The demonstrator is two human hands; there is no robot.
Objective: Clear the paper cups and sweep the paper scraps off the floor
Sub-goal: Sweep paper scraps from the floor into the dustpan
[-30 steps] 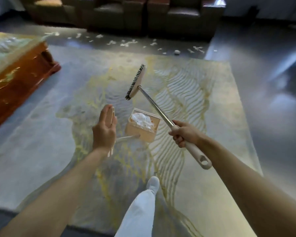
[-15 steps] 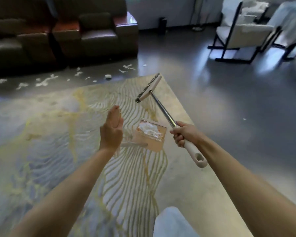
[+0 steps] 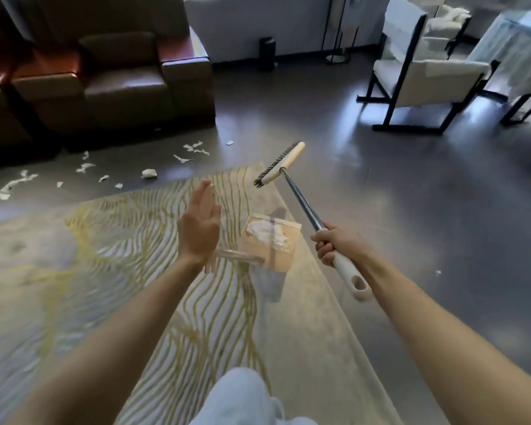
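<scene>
Right hand (image 3: 334, 243): fingers curled fully round the white grip of the broom (image 3: 301, 197), just below where the metal shaft begins. The broom is raised clear of the floor, shaft slanting up and away, and the bristle head (image 3: 279, 163) is tilted with bristles facing left.

Left hand (image 3: 200, 231): raised edge-on, fingers straight and together. A thin, pale handle runs along its far side and shows just below the wrist. The thumb is hidden, so I cannot tell whether the hand clamps this handle or merely steadies it.

Dustpan (image 3: 269, 245): between the two hands, apparently off the floor, since a shadow lies on the rug (image 3: 105, 271) beneath it. It carries a heap of white paper (image 3: 265, 231).

Paper scraps (image 3: 193, 147): still scattered on the grey floor in a band between the rug's far edge and the brown sofa (image 3: 120, 81), with a long strip (image 3: 8, 188) at far left and a crumpled wad (image 3: 149, 173) near the rug edge.

A white chair (image 3: 423, 75) with a black frame stands at upper right, well apart from the scraps
</scene>
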